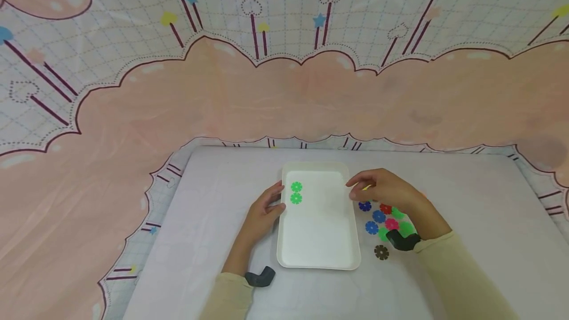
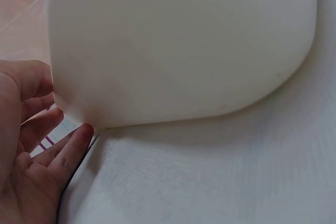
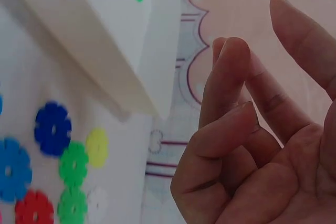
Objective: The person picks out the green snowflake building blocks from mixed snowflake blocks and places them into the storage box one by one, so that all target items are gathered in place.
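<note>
A white tray point(image 1: 318, 221) holds two green notched plastic discs point(image 1: 296, 192) near its upper left. My left hand point(image 1: 263, 214) touches the tray's left edge, its fingertips and thumb spread along the outside wall. In the left wrist view, the fingertips point(image 2: 84, 132) meet the tray's outer side close to the table. My right hand point(image 1: 386, 189) hovers by the tray's upper right rim with loosely bent fingers, and nothing shows between them. In the right wrist view, the thumb and fingers of this right hand point(image 3: 252, 145) stand apart.
Right of the tray lie several loose notched discs, among them a blue disc point(image 1: 371, 227), a pink disc point(image 1: 391, 224) and a brown disc point(image 1: 381, 252). My right hand and wrist hide part of this pile. A white table point(image 1: 213, 181) lies under everything, before a patterned cloth point(image 1: 284, 98).
</note>
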The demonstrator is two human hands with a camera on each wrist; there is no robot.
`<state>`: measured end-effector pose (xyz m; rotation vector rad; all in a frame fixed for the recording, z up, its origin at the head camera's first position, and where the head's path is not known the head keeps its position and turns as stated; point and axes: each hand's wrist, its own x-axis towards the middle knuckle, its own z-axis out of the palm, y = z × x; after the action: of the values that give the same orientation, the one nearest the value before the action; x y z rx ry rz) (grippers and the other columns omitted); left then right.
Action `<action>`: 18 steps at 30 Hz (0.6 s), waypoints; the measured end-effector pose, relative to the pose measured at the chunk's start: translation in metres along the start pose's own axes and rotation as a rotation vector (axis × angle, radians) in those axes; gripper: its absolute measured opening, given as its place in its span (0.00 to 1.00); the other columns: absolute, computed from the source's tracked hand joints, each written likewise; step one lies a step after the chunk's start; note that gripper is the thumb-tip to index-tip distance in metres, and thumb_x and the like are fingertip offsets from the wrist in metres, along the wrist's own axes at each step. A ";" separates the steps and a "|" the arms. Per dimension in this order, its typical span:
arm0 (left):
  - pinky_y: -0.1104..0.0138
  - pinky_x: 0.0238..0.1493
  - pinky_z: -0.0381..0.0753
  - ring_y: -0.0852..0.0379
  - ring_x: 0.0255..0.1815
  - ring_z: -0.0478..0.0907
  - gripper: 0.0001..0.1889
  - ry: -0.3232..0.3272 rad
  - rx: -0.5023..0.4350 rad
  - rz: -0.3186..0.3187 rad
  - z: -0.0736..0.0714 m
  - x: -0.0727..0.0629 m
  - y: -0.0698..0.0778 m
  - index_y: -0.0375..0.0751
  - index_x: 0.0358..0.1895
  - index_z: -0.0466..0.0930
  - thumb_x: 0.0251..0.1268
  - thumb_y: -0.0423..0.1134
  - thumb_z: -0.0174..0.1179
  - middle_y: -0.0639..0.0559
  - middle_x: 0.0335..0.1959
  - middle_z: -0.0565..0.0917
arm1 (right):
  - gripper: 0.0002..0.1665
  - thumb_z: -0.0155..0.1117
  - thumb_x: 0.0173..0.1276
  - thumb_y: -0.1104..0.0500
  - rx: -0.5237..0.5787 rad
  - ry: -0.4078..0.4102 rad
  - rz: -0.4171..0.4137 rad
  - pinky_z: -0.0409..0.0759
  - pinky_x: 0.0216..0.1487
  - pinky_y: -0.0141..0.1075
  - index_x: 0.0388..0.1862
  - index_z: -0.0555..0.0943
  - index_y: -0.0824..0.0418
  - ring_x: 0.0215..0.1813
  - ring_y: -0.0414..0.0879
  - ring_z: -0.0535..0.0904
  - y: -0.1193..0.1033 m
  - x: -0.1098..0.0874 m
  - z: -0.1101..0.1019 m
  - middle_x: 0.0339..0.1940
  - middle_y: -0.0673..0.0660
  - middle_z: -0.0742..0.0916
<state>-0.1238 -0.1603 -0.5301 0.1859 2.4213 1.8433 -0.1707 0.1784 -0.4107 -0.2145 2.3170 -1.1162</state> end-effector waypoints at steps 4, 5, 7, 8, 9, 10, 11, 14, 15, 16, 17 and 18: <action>0.66 0.64 0.83 0.49 0.72 0.74 0.28 0.001 -0.006 -0.004 0.000 -0.001 0.000 0.48 0.73 0.72 0.71 0.35 0.63 0.61 0.77 0.68 | 0.28 0.73 0.66 0.48 0.011 0.007 0.003 0.87 0.50 0.46 0.61 0.83 0.59 0.48 0.51 0.82 0.013 -0.010 -0.008 0.46 0.56 0.86; 0.66 0.64 0.82 0.50 0.72 0.74 0.28 0.001 -0.007 -0.005 0.000 -0.001 0.000 0.47 0.73 0.72 0.71 0.35 0.63 0.62 0.77 0.68 | 0.28 0.73 0.66 0.48 0.009 0.007 0.005 0.86 0.51 0.46 0.61 0.83 0.60 0.48 0.51 0.82 0.016 -0.012 -0.010 0.47 0.56 0.86; 0.67 0.64 0.82 0.50 0.72 0.74 0.28 -0.001 -0.010 -0.004 0.001 -0.001 0.000 0.47 0.73 0.71 0.71 0.34 0.62 0.62 0.78 0.68 | 0.29 0.74 0.65 0.47 -0.004 0.008 0.013 0.86 0.52 0.47 0.61 0.82 0.59 0.49 0.50 0.82 0.022 -0.017 -0.014 0.48 0.55 0.86; 0.68 0.64 0.82 0.50 0.72 0.74 0.28 -0.002 -0.009 -0.003 0.001 -0.001 0.000 0.46 0.73 0.71 0.72 0.34 0.62 0.61 0.78 0.68 | 0.29 0.74 0.65 0.47 -0.012 0.008 0.017 0.85 0.53 0.48 0.61 0.82 0.59 0.49 0.50 0.82 0.025 -0.019 -0.016 0.48 0.55 0.86; 0.67 0.64 0.82 0.50 0.72 0.74 0.28 -0.003 -0.009 0.003 0.001 -0.001 0.000 0.46 0.74 0.71 0.72 0.34 0.62 0.60 0.78 0.68 | 0.29 0.74 0.65 0.47 -0.024 0.011 0.019 0.85 0.53 0.49 0.61 0.82 0.59 0.49 0.49 0.82 0.028 -0.021 -0.018 0.47 0.55 0.87; 0.68 0.64 0.82 0.50 0.72 0.74 0.28 -0.005 -0.007 0.007 0.001 -0.001 0.000 0.45 0.74 0.71 0.72 0.34 0.62 0.60 0.78 0.68 | 0.29 0.73 0.65 0.47 -0.037 0.013 0.020 0.84 0.54 0.50 0.62 0.82 0.59 0.49 0.49 0.82 0.031 -0.023 -0.019 0.46 0.54 0.87; 0.68 0.64 0.82 0.50 0.72 0.74 0.28 -0.006 -0.005 0.011 0.001 -0.001 0.000 0.45 0.74 0.70 0.72 0.34 0.62 0.59 0.78 0.68 | 0.29 0.73 0.66 0.47 -0.049 0.014 0.020 0.84 0.54 0.51 0.62 0.82 0.59 0.50 0.49 0.82 0.035 -0.025 -0.021 0.46 0.54 0.87; 0.68 0.64 0.82 0.50 0.72 0.74 0.27 -0.009 -0.001 0.020 0.001 0.000 0.000 0.45 0.74 0.70 0.73 0.35 0.61 0.59 0.79 0.67 | 0.30 0.73 0.66 0.48 -0.063 0.015 0.019 0.84 0.53 0.51 0.63 0.82 0.60 0.47 0.49 0.83 0.048 -0.029 -0.026 0.43 0.53 0.88; 0.68 0.64 0.82 0.49 0.72 0.74 0.27 -0.009 0.000 0.023 0.001 0.000 0.000 0.45 0.74 0.70 0.73 0.35 0.61 0.58 0.79 0.67 | 0.30 0.73 0.66 0.48 -0.065 0.013 0.019 0.84 0.53 0.50 0.63 0.81 0.61 0.47 0.50 0.83 0.053 -0.030 -0.028 0.43 0.53 0.88; 0.68 0.64 0.82 0.50 0.72 0.74 0.27 -0.008 0.001 0.020 0.000 0.000 0.000 0.45 0.74 0.71 0.73 0.35 0.61 0.59 0.79 0.67 | 0.30 0.73 0.66 0.48 -0.070 0.010 0.019 0.84 0.51 0.48 0.63 0.81 0.61 0.46 0.49 0.83 0.058 -0.031 -0.030 0.43 0.53 0.88; 0.68 0.64 0.82 0.49 0.72 0.74 0.27 -0.008 -0.001 0.021 0.000 -0.001 0.000 0.46 0.74 0.71 0.73 0.35 0.61 0.59 0.78 0.67 | 0.30 0.73 0.67 0.48 -0.070 0.007 0.024 0.84 0.50 0.47 0.63 0.81 0.61 0.45 0.49 0.83 0.064 -0.032 -0.031 0.43 0.53 0.89; 0.67 0.64 0.82 0.49 0.72 0.74 0.27 -0.007 0.000 0.021 0.000 -0.001 0.000 0.46 0.73 0.71 0.73 0.35 0.61 0.59 0.78 0.67 | 0.30 0.72 0.67 0.48 -0.074 0.006 0.030 0.84 0.50 0.46 0.63 0.81 0.62 0.44 0.49 0.84 0.068 -0.033 -0.033 0.44 0.53 0.89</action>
<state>-0.1231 -0.1605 -0.5302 0.2188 2.4234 1.8484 -0.1547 0.2570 -0.4325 -0.2036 2.3618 -1.0184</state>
